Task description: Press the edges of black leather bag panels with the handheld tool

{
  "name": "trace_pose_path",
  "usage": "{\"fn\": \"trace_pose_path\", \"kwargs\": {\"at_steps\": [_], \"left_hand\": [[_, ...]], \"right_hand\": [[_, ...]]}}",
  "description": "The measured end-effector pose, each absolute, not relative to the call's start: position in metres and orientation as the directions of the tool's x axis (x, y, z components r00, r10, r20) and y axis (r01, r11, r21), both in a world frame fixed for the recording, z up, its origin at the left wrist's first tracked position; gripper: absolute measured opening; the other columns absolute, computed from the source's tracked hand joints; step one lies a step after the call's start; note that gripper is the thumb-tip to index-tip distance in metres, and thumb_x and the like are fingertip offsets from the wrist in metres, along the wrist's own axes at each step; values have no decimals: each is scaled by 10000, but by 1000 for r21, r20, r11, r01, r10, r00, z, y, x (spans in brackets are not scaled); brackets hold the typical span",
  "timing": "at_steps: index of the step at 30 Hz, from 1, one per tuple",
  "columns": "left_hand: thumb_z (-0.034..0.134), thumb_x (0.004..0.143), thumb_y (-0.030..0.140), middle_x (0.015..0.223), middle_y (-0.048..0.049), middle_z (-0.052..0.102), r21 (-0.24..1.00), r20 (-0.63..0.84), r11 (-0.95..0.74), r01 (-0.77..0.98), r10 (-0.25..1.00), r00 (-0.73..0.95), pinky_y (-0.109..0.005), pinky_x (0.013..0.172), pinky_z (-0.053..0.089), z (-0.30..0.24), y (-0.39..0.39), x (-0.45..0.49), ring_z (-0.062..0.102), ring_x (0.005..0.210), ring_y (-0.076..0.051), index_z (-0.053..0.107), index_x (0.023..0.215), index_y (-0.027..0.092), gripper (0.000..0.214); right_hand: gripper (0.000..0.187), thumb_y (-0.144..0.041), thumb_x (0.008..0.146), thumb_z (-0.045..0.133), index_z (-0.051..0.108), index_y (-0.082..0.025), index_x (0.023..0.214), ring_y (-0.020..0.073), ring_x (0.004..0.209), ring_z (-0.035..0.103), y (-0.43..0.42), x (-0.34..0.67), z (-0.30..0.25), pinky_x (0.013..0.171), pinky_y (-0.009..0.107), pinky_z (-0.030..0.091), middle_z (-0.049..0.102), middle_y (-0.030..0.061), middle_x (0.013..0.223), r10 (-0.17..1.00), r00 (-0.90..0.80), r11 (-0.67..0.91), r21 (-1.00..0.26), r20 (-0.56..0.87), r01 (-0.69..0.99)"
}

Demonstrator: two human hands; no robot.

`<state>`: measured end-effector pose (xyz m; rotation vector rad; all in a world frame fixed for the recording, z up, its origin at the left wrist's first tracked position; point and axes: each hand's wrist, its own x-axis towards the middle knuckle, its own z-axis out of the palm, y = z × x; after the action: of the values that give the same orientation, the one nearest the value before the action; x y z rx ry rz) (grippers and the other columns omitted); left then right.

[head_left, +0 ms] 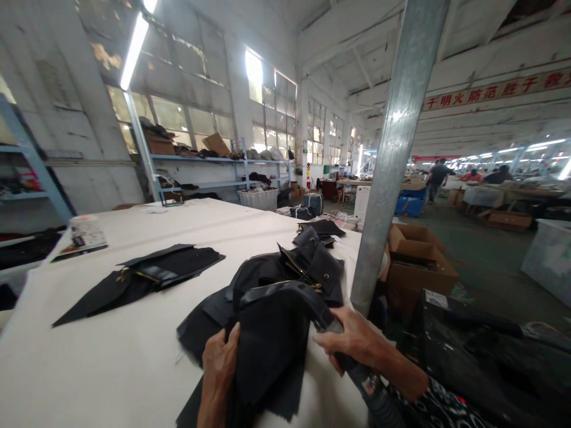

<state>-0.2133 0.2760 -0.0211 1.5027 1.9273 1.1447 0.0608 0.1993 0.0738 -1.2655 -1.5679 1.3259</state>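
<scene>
Black fabric bag pieces (272, 345) lie on the white table near its front right. My left hand (220, 356) is closed on the near edge of one piece, thumb on top. In my right hand (352, 336) is a curved black tube, like a vacuum hose handle (307, 297); its bent front part reaches left over the fabric and a hose runs back below my wrist. Just behind it sits a heap of black bag parts (312, 255) with gold zips and eyelets. Another stack of black pieces (165, 270) with a zip rests further left.
A metal post (397, 148) rises at the right edge of the white table (111, 368). Cardboard boxes (422, 267) and a black machine or case (482, 356) stand to the right. Loaded blue shelves (200, 156) line the wall. A person (438, 178) is in the far aisle.
</scene>
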Motion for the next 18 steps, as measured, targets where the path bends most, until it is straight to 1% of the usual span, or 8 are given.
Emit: {"fn": "trace_pose_path", "kwargs": {"at_steps": [4, 6, 8, 10, 13, 18], "left_hand": [[432, 694, 584, 523, -53, 596, 831, 140, 48, 554, 946, -292, -316, 571, 399, -20, 272, -211, 563, 586, -230, 532, 522, 208, 425], [428, 711, 586, 562, -54, 627, 838, 137, 34, 544, 953, -270, -308, 594, 413, -18, 270, -210, 588, 628, -234, 584, 583, 194, 441], [425, 728, 584, 614, -57, 655, 843, 133, 22, 537, 959, -249, -304, 624, 421, -15, 267, -209, 605, 679, -238, 620, 648, 184, 452], [424, 741, 578, 647, -62, 665, 845, 134, 16, 535, 961, -241, -308, 654, 419, -12, 264, -208, 605, 711, -241, 630, 676, 181, 452], [423, 752, 560, 650, -64, 659, 847, 143, 3, 532, 962, -233, -315, 671, 409, -8, 262, -205, 592, 705, -238, 622, 672, 182, 435], [430, 762, 540, 589, -40, 615, 853, 172, -40, 520, 962, -210, -296, 634, 387, -4, 260, -199, 560, 655, -210, 580, 590, 193, 416]], "right_hand": [[161, -293, 739, 621, 529, -163, 711, 84, 362, 508, 191, 52, 64, 356, 168, 437, 568, -47, 474, 932, -344, -34, -970, -119, 243], [150, -288, 727, 621, 536, -165, 732, 88, 367, 511, 193, 44, 56, 366, 180, 455, 567, -51, 478, 922, -360, -54, -967, -145, 250], [145, -280, 710, 626, 544, -164, 738, 96, 367, 514, 199, 35, 49, 348, 179, 444, 561, -52, 464, 927, -342, -59, -960, -154, 273], [132, -258, 682, 630, 540, -161, 680, 105, 360, 519, 207, 26, 45, 316, 168, 414, 552, -46, 441, 940, -312, -38, -951, -137, 306], [136, -229, 645, 630, 519, -164, 601, 108, 361, 530, 217, 16, 45, 298, 154, 390, 539, -44, 426, 957, -274, 6, -937, -97, 349], [134, -238, 648, 615, 521, -164, 587, 115, 357, 534, 226, 8, 51, 304, 173, 413, 543, -39, 424, 959, -269, 18, -932, -86, 363]]}}
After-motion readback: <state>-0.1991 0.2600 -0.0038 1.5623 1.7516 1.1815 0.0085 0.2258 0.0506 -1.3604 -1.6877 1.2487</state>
